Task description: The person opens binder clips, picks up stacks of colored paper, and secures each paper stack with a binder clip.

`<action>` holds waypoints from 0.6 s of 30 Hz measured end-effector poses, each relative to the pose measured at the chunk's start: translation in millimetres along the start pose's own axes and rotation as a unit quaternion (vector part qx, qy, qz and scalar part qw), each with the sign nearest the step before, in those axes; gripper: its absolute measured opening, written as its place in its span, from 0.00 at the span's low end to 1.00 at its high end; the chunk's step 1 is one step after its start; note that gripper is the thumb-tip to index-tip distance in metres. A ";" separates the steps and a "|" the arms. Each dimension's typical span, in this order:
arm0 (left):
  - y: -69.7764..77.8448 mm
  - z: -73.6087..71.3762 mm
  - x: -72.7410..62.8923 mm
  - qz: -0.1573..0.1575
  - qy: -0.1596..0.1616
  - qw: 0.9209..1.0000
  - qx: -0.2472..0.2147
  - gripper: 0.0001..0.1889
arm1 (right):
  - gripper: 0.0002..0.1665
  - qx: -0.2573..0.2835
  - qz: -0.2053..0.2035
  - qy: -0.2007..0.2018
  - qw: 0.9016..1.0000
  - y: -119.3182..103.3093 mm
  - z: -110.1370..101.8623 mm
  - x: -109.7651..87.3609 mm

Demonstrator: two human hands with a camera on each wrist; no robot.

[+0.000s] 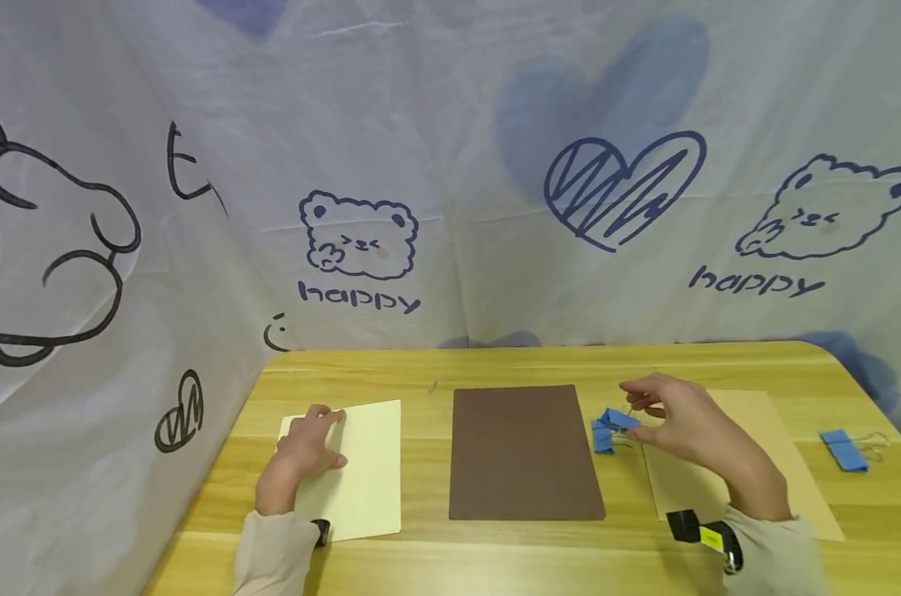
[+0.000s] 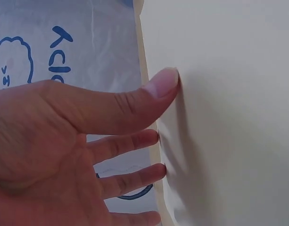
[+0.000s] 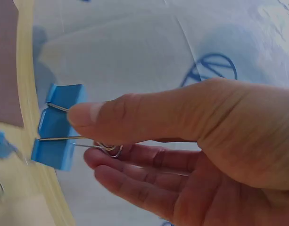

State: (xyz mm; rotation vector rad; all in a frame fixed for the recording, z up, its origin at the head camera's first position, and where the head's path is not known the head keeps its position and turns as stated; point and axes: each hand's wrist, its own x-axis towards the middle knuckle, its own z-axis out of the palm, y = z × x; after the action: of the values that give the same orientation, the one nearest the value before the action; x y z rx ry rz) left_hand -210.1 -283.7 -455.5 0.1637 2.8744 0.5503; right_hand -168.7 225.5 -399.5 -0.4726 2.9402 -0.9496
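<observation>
My right hand [image 1: 692,430] pinches a blue binder clip [image 3: 59,129] by its wire handles, between the thumb and the fingertips. In the head view this clip is above another blue binder clip [image 1: 602,439], overlapping it. That second clip lies between the brown sheet [image 1: 524,455] and the tan sheet [image 1: 751,422]. Over on the left, my left hand [image 1: 301,451] rests on a cream sheet [image 1: 371,472]. Its thumb [image 2: 163,87] touches the paper surface, and the other fingertips reach the paper with the fingers extended.
A third blue binder clip [image 1: 845,451] lies near the right edge of the wooden table [image 1: 420,571]. Behind the table hangs a white cloth [image 1: 450,273] printed with bears and hearts; it also runs along the left side. Each wrist wears a black strap.
</observation>
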 end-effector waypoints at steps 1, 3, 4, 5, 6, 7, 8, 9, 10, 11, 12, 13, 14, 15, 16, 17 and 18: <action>0.4 -0.3 0.6 -0.001 0.001 1.000 0.002 0.38 | 0.36 -0.004 0.007 -0.001 1.000 3.1 -2.5 -0.9; 0.5 1.4 1.8 -0.003 0.005 1.000 0.004 0.36 | 0.36 -0.008 0.021 -0.001 1.000 9.9 -7.2 -3.4; 0.7 2.6 2.6 -0.004 0.006 1.000 0.005 0.35 | 0.36 -0.010 0.027 -0.002 1.000 13.3 -8.9 -5.2; 0.5 3.9 3.6 -0.005 0.008 1.000 0.007 0.35 | 0.36 -0.010 0.033 -0.002 0.999 16.7 -10.6 -6.8; 0.5 4.9 4.3 -0.007 0.009 1.000 0.004 0.34 | 0.35 -0.010 0.039 -0.001 0.999 20.1 -12.4 -8.2; 0.9 5.2 4.4 -0.008 0.010 1.000 0.004 0.34 | 0.34 -0.009 0.044 -0.001 0.999 23.2 -14.1 -9.6; 0.9 5.5 4.5 -0.010 0.010 1.000 0.002 0.33 | 0.33 -0.008 0.050 0.000 0.999 26.4 -15.9 -10.9; 1.0 5.8 4.7 -0.011 0.010 1.000 0.000 0.33 | 0.32 -0.009 0.054 0.000 0.998 29.4 -17.9 -12.3; 0.9 6.0 4.9 -0.014 0.010 1.000 -0.002 0.33 | 0.32 -0.010 0.059 0.001 0.998 32.4 -19.8 -14.0; 0.9 6.0 5.2 -0.015 0.011 1.000 -0.003 0.33 | 0.31 -0.011 0.065 0.001 0.998 35.5 -21.7 -15.5; 1.0 6.0 5.5 -0.015 0.012 1.000 -0.002 0.33 | 0.31 -0.011 0.071 0.002 0.997 38.4 -23.3 -17.0; 1.3 5.8 5.8 -0.012 0.015 1.000 0.000 0.33 | 0.31 -0.011 0.074 0.003 0.997 41.4 -25.0 -18.6; 1.3 5.6 6.4 -0.008 0.017 1.000 0.001 0.32 | 0.31 -0.012 0.077 0.004 0.997 44.2 -26.5 -19.8; 1.2 5.5 7.0 -0.004 0.019 1.000 0.001 0.32 | 0.31 -0.012 0.079 0.004 0.997 46.6 -27.9 -21.0; 1.1 5.4 7.6 0.000 0.021 1.000 0.000 0.32 | 0.32 -0.011 0.081 0.004 0.997 49.1 -28.9 -21.9; 1.3 5.1 8.0 0.005 0.023 1.000 -0.001 0.32 | 0.32 -0.011 0.083 0.004 0.997 51.4 -29.9 -22.7; 1.7 4.8 8.4 0.009 0.023 1.000 -0.003 0.32 | 0.32 -0.010 0.084 0.004 0.996 53.8 -31.0 -23.4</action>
State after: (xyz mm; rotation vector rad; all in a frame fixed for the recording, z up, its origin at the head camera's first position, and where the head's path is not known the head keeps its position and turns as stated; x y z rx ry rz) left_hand -217.1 -279.2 -460.8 0.1769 2.9184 0.5746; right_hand -164.7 291.3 -406.9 -0.2182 2.9408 -0.9057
